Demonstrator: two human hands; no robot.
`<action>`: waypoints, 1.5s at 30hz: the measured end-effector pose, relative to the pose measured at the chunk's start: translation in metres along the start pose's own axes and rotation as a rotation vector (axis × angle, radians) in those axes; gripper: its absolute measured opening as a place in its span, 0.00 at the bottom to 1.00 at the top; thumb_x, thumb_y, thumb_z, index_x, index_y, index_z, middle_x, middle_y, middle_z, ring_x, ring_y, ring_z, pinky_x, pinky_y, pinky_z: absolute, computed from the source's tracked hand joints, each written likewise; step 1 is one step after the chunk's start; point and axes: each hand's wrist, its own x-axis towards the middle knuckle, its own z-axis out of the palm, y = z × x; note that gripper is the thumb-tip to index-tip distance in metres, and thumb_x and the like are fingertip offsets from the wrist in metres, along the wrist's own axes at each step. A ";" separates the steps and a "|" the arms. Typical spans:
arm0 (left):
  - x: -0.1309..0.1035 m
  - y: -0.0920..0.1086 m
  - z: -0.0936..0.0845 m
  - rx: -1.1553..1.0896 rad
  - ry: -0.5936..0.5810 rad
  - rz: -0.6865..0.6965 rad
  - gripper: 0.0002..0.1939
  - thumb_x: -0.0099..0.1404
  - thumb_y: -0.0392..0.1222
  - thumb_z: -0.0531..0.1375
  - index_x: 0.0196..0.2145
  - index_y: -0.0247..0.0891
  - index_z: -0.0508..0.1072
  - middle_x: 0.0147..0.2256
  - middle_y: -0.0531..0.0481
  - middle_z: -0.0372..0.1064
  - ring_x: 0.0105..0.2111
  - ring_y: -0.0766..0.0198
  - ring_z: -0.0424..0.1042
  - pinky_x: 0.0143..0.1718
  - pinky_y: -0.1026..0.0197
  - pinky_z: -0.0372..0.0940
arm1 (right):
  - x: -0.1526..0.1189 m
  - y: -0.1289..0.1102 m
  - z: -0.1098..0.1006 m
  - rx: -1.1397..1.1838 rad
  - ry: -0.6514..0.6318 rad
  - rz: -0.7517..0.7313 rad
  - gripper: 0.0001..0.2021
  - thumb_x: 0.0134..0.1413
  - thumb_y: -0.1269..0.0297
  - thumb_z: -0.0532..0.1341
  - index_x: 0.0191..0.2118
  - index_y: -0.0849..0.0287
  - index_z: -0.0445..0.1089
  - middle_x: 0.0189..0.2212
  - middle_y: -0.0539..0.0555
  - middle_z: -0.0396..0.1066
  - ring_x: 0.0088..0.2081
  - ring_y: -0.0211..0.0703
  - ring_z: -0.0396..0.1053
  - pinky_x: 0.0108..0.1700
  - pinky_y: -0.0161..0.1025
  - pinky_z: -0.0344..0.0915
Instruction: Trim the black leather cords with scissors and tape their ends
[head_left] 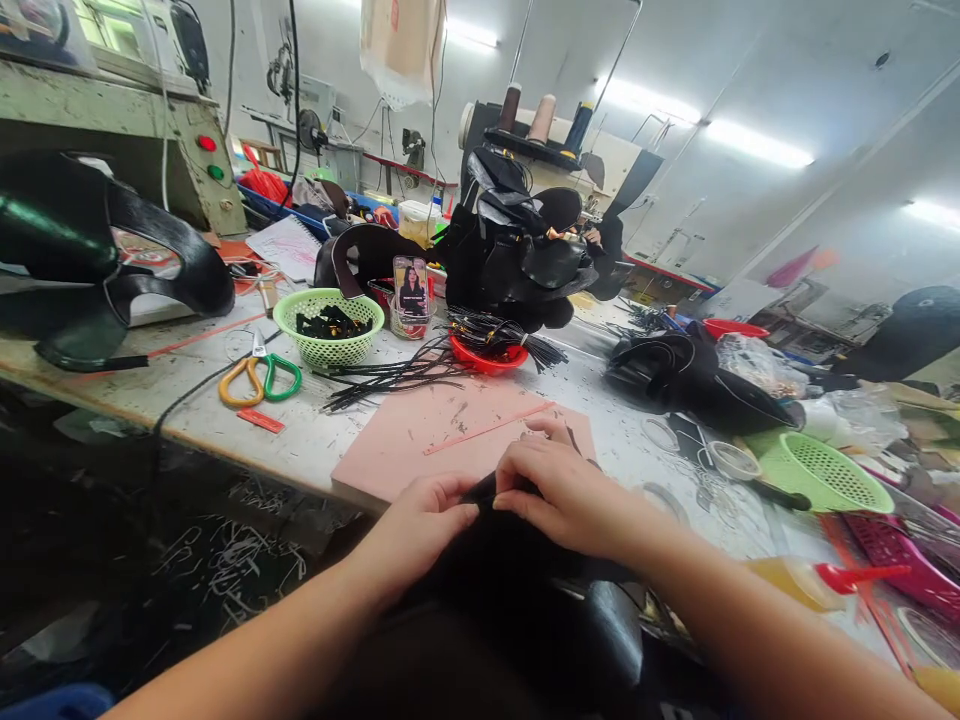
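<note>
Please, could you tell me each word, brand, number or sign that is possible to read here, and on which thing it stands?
None can be read with certainty.
Phone: a line of white lettering on the screen, too small to read.
Notebook: reddish marks on the page, too blurred to read.
Hanging bag: a small red mark, not legible.

The leftmost black panel [56,225] looks glossy — the pink board [397,435], matt.
</note>
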 end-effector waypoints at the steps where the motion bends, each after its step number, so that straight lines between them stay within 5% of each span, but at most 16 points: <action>1: 0.000 0.000 0.001 0.000 -0.005 0.004 0.13 0.49 0.35 0.60 0.36 0.35 0.73 0.29 0.51 0.73 0.29 0.64 0.70 0.31 0.63 0.61 | 0.001 0.000 0.002 0.002 0.017 0.010 0.04 0.50 0.70 0.57 0.27 0.58 0.61 0.24 0.46 0.66 0.31 0.38 0.64 0.51 0.50 0.44; 29: 0.000 -0.001 0.005 0.055 0.057 0.043 0.14 0.49 0.33 0.58 0.36 0.35 0.72 0.28 0.52 0.72 0.28 0.65 0.69 0.30 0.65 0.61 | 0.004 0.002 0.019 -0.051 0.191 0.033 0.04 0.45 0.70 0.56 0.25 0.58 0.58 0.21 0.45 0.64 0.25 0.36 0.61 0.50 0.46 0.47; 45: 0.001 -0.002 0.009 0.443 0.136 0.315 0.12 0.58 0.39 0.53 0.35 0.36 0.74 0.30 0.51 0.73 0.34 0.61 0.68 0.36 0.62 0.62 | 0.000 0.000 0.016 -0.094 0.240 0.031 0.03 0.45 0.68 0.56 0.25 0.57 0.60 0.20 0.46 0.65 0.24 0.37 0.61 0.52 0.49 0.43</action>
